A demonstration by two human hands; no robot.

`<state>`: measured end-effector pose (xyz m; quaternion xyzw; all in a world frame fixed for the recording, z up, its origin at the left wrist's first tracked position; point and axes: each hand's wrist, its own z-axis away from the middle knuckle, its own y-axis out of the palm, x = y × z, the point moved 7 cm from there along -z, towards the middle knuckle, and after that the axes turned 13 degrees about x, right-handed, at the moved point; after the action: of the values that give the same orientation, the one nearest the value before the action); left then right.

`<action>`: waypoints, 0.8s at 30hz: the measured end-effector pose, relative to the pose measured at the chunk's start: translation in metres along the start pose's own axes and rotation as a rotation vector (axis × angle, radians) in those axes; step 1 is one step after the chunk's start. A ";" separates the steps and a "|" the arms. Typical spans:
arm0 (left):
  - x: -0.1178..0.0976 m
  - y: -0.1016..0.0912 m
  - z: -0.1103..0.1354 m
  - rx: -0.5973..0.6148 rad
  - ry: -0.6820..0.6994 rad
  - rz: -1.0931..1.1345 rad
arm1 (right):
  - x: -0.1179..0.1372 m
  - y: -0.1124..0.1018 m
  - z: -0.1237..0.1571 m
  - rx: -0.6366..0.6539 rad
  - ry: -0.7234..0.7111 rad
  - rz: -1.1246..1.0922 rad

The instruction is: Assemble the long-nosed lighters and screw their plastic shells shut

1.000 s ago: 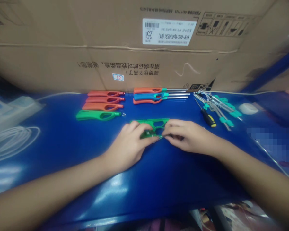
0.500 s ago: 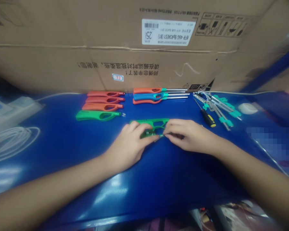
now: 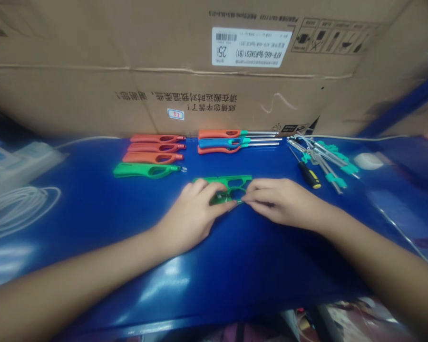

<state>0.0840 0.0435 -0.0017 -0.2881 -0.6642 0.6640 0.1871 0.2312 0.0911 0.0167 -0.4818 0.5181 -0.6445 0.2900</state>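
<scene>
In the head view, my left hand [image 3: 196,209] is closed around the left end of a green lighter handle half [image 3: 238,194], its thumb and fingers gripping the lower edge. My right hand [image 3: 274,199] pinches at the right end of that same piece; whatever small part lies between its fingertips is hidden. Just behind, a second green handle half [image 3: 240,180] lies on the blue table, its left end partly covered by my left fingers. Several lighter handles lie at the back left, the nearest a green handle [image 3: 146,170] with a tiny metal spring [image 3: 184,169] by its tip.
Assembled lighters, including a blue one [image 3: 217,142], lie against the cardboard box [image 3: 92,61]. Right of them are a yellow-black screwdriver [image 3: 310,175] and metal tubes with teal parts [image 3: 330,171]. A white cable coil [image 3: 24,209] rests at the left; a white rounded object [image 3: 368,161] at the right.
Both hands keep almost the same place and grip on the green handle half. The whole view has shifted very slightly.
</scene>
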 end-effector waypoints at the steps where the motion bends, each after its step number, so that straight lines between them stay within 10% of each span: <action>1: 0.000 0.000 0.000 0.001 0.000 -0.003 | 0.000 0.000 0.000 -0.001 0.003 0.010; 24: 0.000 0.001 0.000 0.012 -0.006 -0.016 | -0.001 0.001 -0.003 0.026 0.026 -0.021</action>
<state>0.0844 0.0437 -0.0031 -0.2796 -0.6629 0.6674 0.1921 0.2290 0.0928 0.0150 -0.4750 0.5084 -0.6605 0.2824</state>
